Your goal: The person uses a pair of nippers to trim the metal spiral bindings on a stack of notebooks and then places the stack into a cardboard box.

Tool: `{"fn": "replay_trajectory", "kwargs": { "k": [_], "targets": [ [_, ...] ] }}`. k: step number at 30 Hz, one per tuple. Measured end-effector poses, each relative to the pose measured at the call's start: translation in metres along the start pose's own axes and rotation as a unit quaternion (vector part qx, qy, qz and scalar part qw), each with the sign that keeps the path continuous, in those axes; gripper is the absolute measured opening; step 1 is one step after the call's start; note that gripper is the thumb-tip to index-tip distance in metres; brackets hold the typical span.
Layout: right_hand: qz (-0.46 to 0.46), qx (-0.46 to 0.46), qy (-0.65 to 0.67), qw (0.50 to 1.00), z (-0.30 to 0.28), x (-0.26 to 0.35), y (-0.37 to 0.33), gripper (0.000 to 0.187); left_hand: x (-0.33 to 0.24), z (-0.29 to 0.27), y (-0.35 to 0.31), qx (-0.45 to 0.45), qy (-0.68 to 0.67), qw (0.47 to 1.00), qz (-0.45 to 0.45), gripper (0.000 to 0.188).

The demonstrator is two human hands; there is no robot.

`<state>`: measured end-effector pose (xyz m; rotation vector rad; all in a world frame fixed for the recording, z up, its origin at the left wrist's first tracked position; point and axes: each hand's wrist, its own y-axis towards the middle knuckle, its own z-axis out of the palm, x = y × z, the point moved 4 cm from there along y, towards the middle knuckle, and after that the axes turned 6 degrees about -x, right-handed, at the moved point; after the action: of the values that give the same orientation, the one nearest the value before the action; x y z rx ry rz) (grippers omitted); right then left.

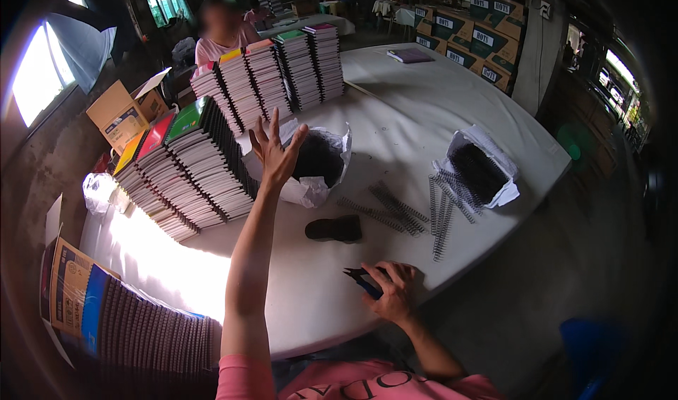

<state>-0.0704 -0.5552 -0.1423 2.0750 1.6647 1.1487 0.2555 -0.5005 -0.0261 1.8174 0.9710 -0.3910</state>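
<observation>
My left hand (277,151) is raised with its fingers spread and nothing in them, in front of the tall notebook stacks. Just beside it is a white-wrapped container (337,165) with a dark inside, whose contents I cannot make out. My right hand (394,290) is closed on a pair of blue-handled pliers (366,283) near the table's front edge, jaws pointing left. Loose black spiral binding coils (395,208) lie beyond it. A dark, rounded flat object (333,228) rests between the hands. At the right, a paper-lined box (510,194) holds more black coils.
Spiral-bound notebooks stand in stacks (191,167) at the left and in more stacks (272,75) behind. A purple notebook (409,55) lies on the white table (452,93). Cartons (466,36) are piled at the back; blue-covered notebooks (152,322) sit lower left. A person (220,29) is behind the stacks.
</observation>
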Motion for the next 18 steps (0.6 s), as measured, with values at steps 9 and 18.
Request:
{"fn": "replay_trajectory", "kwargs": {
  "k": [9, 18],
  "targets": [
    [-0.011, 0.049, 0.040, 0.998, 0.012, -0.003, -0.005, 0.045, -0.126, -0.222, -0.154, -0.001, -0.177, 0.941, 0.289, 0.039],
    [-0.127, 0.153, 0.370, 0.907, 0.035, 0.194, 0.028, 0.044, -0.022, -0.400, -0.336, -0.352, 0.192, 0.910, 0.109, 0.043]
  ]
}}
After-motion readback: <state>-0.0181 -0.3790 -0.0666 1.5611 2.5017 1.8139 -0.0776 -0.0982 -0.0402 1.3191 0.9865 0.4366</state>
